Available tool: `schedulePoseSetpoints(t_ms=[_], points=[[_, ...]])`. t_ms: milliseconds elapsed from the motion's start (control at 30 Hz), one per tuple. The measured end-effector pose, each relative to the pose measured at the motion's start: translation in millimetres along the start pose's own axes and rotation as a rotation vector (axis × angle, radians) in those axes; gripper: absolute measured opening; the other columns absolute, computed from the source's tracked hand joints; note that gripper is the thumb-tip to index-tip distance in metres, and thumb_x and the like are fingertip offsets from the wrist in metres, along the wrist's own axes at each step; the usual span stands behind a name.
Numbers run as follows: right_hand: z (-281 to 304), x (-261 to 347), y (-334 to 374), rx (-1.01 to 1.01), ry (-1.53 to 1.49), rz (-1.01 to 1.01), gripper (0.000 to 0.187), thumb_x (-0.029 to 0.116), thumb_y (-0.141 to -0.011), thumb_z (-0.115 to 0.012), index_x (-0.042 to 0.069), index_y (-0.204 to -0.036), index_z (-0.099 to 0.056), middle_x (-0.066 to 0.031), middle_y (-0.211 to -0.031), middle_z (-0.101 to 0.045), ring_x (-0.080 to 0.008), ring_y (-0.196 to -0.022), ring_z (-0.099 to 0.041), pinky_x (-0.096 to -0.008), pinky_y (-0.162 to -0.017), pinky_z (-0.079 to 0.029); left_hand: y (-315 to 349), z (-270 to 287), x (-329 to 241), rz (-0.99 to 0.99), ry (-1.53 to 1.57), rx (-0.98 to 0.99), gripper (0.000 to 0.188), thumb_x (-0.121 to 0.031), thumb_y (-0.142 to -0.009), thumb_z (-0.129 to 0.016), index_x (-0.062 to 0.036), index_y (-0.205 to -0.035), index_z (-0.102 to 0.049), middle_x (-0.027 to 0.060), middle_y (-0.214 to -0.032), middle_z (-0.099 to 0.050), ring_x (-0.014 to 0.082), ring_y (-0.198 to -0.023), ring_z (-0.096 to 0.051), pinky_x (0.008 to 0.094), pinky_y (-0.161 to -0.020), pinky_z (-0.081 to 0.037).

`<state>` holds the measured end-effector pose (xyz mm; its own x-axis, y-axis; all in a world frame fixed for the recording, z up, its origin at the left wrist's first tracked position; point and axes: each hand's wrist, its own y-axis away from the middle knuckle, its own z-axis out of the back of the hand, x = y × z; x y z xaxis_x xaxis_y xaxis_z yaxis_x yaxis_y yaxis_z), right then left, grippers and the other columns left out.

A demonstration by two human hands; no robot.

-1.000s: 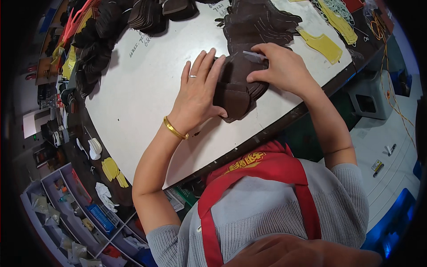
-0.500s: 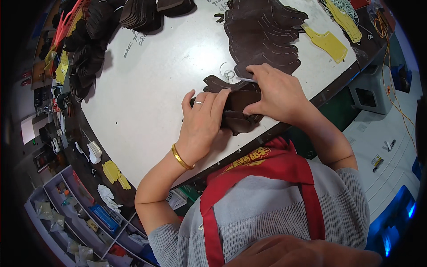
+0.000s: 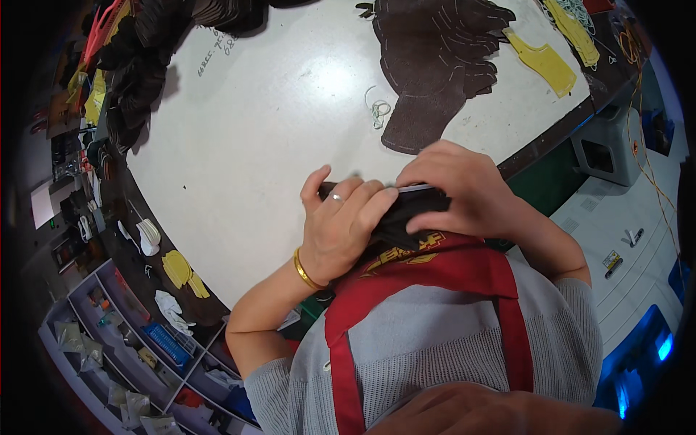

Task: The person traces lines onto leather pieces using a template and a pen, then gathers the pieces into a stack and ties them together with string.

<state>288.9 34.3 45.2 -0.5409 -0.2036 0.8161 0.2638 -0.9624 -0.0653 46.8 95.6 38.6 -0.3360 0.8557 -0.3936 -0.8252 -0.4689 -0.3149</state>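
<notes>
A dark brown leather piece point(image 3: 406, 221), folded or layered, is held at the table's near edge, in front of the red apron. My left hand point(image 3: 341, 228), with a ring and a gold bangle, is closed round its left side. My right hand point(image 3: 467, 192) is curled at its right side and holds a slim silver-white pen-like tool point(image 3: 415, 188) against its upper edge. Its fingers are slightly blurred. The hands hide much of the piece. Beyond them lies a fanned row of brown leather pieces point(image 3: 428, 80) with white marked lines.
A small tangle of pale thread point(image 3: 379, 112) lies left of the row. On the right is a yellow template point(image 3: 544, 61). Dark stacked pieces point(image 3: 134, 90) line the table's left side. A grey stool point(image 3: 612, 156) stands at the right, and a compartmented tray point(image 3: 138, 326) sits lower left.
Both hands have drawn the leather piece toward my body, off the tabletop to its near edge. The end of the fanned row is now uncovered. The pen-like tool has come down with my right hand.
</notes>
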Motion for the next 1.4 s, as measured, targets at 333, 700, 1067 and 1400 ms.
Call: schedulePoseSetpoints(t_ms=[333, 700, 1067, 1400], points=[[20.0, -38.9, -23.6, -0.115, 0.137, 0.251, 0.048, 0.03, -0.074, -0.085, 0.008, -0.113, -0.068, -0.0074, -0.109, -0.071, -0.0291, -0.099, -0.069, -0.0369, -0.082, -0.057, -16.1, 13.6, -14.8, 0.163, -0.107, 0.139, 0.056, -0.012, -0.066, -0.079, -0.009, -0.119, -0.061, 0.0035, -0.107, -0.067, 0.0234, -0.105, -0.065, 0.0587, -0.112, -0.031], [57.1, -48.8, -71.3, 0.219, 0.604, -0.159, 0.044, 0.032, -0.071, -0.086, 0.009, -0.105, -0.07, -0.0094, -0.101, -0.07, -0.0296, -0.099, -0.069, -0.0436, -0.08, -0.056, -77.0, -16.0, -32.0, 0.076, 0.092, 0.254, 0.062, -0.017, -0.062, -0.089, -0.0094, -0.115, -0.059, 0.009, -0.096, -0.065, 0.0293, -0.092, -0.065, 0.0398, -0.079, -0.047], [159.5, -138.8, -146.3, -0.072, 0.466, -0.438, 0.089, 0.065, -0.066, -0.084, -0.004, -0.119, -0.068, -0.0222, -0.107, -0.072, -0.0297, -0.097, -0.07, -0.037, -0.089, -0.053, -112.5, -38.0, -18.1, 0.187, 0.136, 0.256, 0.073, -0.021, -0.064, -0.092, -0.0042, -0.122, -0.051, 0.0172, -0.112, -0.067, 0.0378, -0.101, -0.067, 0.046, -0.082, -0.055], [147.7, -107.0, -128.0, 0.233, 0.309, -0.33, 0.076, 0.054, -0.071, -0.084, 0.0, -0.122, -0.069, -0.0149, -0.117, -0.07, -0.0265, -0.107, -0.067, -0.0352, -0.092, -0.052, -111.3, -37.2, -24.3, 0.19, 0.117, 0.198, 0.072, -0.02, -0.064, -0.092, -0.0046, -0.121, -0.051, 0.0167, -0.112, -0.065, 0.0367, -0.1, -0.067, 0.0453, -0.082, -0.055]])
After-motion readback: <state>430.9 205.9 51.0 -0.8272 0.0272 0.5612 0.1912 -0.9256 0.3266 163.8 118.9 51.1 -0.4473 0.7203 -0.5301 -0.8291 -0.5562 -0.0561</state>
